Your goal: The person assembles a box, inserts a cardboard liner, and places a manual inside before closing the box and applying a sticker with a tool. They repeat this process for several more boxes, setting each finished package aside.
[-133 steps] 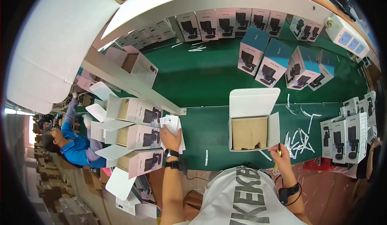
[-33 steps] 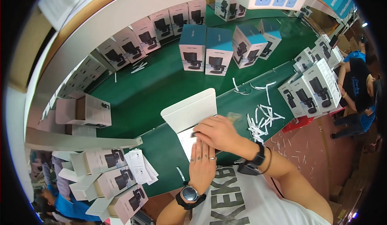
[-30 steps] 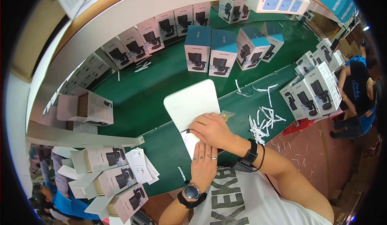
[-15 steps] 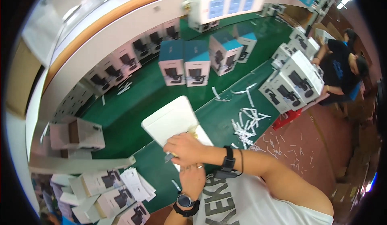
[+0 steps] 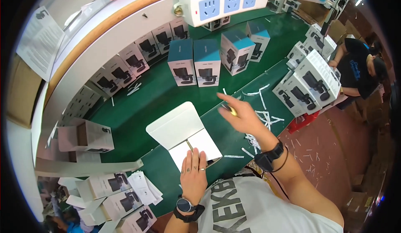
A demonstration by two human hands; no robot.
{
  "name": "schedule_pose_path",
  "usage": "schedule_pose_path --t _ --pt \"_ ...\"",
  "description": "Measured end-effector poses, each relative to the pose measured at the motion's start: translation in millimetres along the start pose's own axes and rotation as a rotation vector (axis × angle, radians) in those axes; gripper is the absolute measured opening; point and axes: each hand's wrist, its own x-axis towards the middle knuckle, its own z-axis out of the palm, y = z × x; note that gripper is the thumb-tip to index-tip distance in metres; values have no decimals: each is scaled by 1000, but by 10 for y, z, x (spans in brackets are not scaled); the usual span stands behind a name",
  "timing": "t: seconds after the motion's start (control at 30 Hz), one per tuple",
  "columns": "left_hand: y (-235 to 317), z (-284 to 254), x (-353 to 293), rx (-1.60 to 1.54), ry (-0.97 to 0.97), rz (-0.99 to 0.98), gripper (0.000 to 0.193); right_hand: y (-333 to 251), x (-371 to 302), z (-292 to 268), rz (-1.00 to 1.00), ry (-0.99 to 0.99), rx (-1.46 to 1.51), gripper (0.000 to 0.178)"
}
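Observation:
A white carton [image 5: 177,126] lies on the green workbench in front of me with its lid flap folded back. Two inner white panels show, with a narrow gap between them. My left hand [image 5: 194,172] rests flat on the near panel, fingers stretched out. To the right of the carton, my right hand [image 5: 244,118] is raised over the bench, closed around a small yellow utility knife [image 5: 231,110]. The knife is blurred and mostly hidden by the fingers. My right index finger points out to the left.
Printed boxes with blue-green tops [image 5: 206,66] stand beyond the carton. White paper strips [image 5: 265,118] litter the bench's right. Stacked boxes [image 5: 307,87] stand near another person [image 5: 355,66]. Opened boxes [image 5: 110,203] and leaflets [image 5: 144,189] sit lower left; a power strip [image 5: 225,3] is above.
My right hand has lifted off the carton and swung right with the knife. My left hand has come out from under it and now lies flat on the inner panel, where a gap shows.

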Motion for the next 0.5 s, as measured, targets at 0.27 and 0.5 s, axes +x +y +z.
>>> schedule_pose_path --t 0.27,0.5 --pt "-178 -116 -47 -182 -69 -31 67 -186 -54 336 415 -504 1068 42" --pt "-174 157 -248 -1260 708 -282 54 -282 -776 154 341 -486 676 43"
